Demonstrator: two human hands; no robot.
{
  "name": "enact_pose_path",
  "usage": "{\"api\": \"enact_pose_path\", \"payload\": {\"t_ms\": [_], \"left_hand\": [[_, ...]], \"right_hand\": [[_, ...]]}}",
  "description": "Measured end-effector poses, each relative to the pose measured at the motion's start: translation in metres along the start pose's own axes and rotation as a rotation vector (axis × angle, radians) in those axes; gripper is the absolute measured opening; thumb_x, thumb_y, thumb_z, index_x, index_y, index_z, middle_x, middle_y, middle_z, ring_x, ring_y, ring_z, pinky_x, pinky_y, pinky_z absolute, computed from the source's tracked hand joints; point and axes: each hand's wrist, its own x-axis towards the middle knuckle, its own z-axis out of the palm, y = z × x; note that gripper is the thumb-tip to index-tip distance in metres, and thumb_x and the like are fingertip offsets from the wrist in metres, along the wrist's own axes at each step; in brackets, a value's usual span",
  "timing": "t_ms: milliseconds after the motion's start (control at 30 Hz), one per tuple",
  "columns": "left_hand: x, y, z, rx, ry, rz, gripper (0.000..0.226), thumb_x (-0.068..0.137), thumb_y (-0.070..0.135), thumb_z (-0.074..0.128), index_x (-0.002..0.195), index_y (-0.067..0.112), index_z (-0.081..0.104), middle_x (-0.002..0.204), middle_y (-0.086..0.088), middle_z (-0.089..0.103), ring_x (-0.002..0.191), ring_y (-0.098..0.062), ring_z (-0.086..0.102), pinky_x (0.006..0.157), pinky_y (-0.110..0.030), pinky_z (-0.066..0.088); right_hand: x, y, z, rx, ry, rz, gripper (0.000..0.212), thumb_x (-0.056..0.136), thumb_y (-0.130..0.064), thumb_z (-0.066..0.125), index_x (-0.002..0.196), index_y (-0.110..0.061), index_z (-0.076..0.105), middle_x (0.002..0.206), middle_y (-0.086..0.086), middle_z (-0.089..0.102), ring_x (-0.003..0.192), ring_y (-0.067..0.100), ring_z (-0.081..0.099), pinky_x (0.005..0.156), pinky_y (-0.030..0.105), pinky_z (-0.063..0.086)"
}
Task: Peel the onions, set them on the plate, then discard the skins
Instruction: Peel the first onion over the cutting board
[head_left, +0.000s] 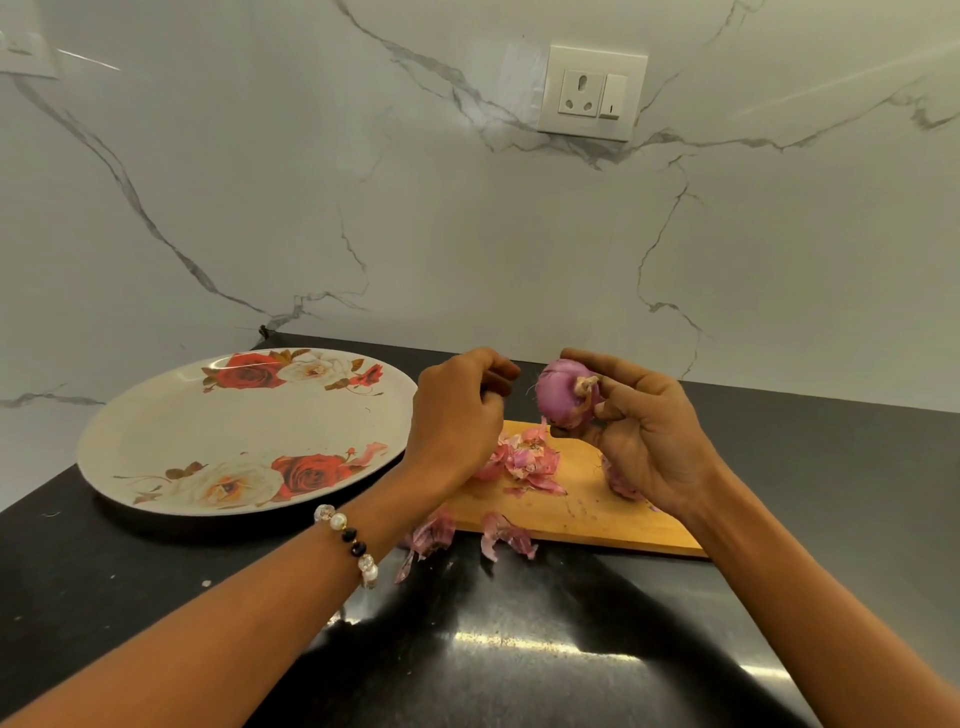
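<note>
- Above the board (582, 514), the right hand (644, 431) grips the onion (563, 397); the left hand (457, 410), fingers curled and seemingly empty, sits just beside it.
- Pinching loose skin at the root should strip it cleanly.
- Skins (527, 462) drop on the board; the plate (156, 441) holds no onion yet.

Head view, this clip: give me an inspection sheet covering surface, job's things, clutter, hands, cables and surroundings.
Surface: glossy black counter; wooden board lies on it right of the plate.
Job's things: onion held above the board, root end toward the camera; plate holds no onions; skins piled on the board, more at its near edge and on the counter; one scrap on the plate rim.
Clutter: nothing seen beyond the skins.
Hands: right hand grips the onion; left hand beside it, fingers curled, contents not visible; bracelet on left wrist.
Cables: nothing seen.
Surroundings: marble wall with socket.
</note>
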Motion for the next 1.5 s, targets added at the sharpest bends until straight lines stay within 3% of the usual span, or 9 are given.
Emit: {"api": "enact_pose_path", "payload": {"t_ms": [100,233,467,633,933,1233,1500], "left_hand": [[0.002,0.002,-0.003,-0.095,0.017,0.005,0.020,0.091,0.005,0.059,0.104,0.014,0.071,0.096,0.004,0.071,0.079,-0.003,0.062,0.070,0.000,0.044],[0.003,0.005,-0.005,-0.168,-0.038,0.035,0.017,0.089,0.020,0.067,0.102,0.013,0.074,0.090,0.006,0.071,0.074,0.000,0.062,0.069,-0.006,0.049],[0.006,0.001,-0.008,-0.162,-0.191,0.064,0.021,0.086,0.020,0.070,0.105,0.012,0.073,0.089,-0.004,0.075,0.070,-0.011,0.069,0.072,-0.028,0.059],[0.004,-0.001,-0.007,-0.096,-0.209,0.136,0.018,0.088,0.016,0.066,0.104,0.010,0.074,0.083,-0.006,0.075,0.066,-0.012,0.070,0.069,-0.022,0.058],[-0.002,-0.003,-0.001,-0.057,-0.112,0.164,0.017,0.087,0.012,0.066,0.101,0.009,0.075,0.079,-0.005,0.074,0.064,-0.011,0.068,0.069,-0.019,0.057],[-0.002,-0.001,0.004,-0.195,-0.019,-0.070,0.012,0.084,0.009,0.068,0.094,0.011,0.075,0.077,-0.003,0.072,0.060,-0.011,0.069,0.063,-0.023,0.059],[0.001,0.002,0.004,-0.501,-0.058,-0.379,0.012,0.088,0.008,0.065,0.096,0.003,0.072,0.083,-0.011,0.071,0.069,-0.020,0.071,0.068,-0.037,0.061]], "right_hand": [[0.000,0.001,0.000,-0.029,-0.013,-0.002,0.050,0.084,0.024,0.030,0.116,0.003,0.062,0.112,0.019,0.067,0.097,0.031,0.069,0.073,0.045,0.060],[0.001,0.003,-0.002,-0.103,-0.011,-0.020,0.049,0.084,0.024,0.034,0.114,0.000,0.064,0.114,0.020,0.066,0.098,0.031,0.069,0.071,0.042,0.062],[0.000,0.004,-0.003,-0.227,-0.025,-0.046,0.050,0.085,0.024,0.035,0.110,-0.005,0.066,0.112,0.014,0.067,0.100,0.025,0.068,0.075,0.039,0.061],[-0.002,0.004,-0.002,-0.366,-0.046,-0.077,0.049,0.087,0.022,0.040,0.104,-0.015,0.067,0.113,0.011,0.064,0.101,0.025,0.065,0.074,0.033,0.061],[-0.002,0.006,-0.003,-0.416,-0.096,-0.102,0.045,0.085,0.018,0.053,0.108,-0.018,0.067,0.122,0.016,0.061,0.111,0.032,0.062,0.080,0.036,0.060],[0.000,0.012,-0.001,-0.443,-0.064,-0.138,0.045,0.083,0.016,0.062,0.110,-0.020,0.069,0.116,0.007,0.066,0.110,0.031,0.064,0.089,0.045,0.058],[-0.002,0.007,0.001,-0.234,-0.077,-0.088,0.046,0.083,0.024,0.050,0.113,-0.006,0.067,0.114,0.014,0.066,0.105,0.028,0.067,0.079,0.040,0.061]]}}
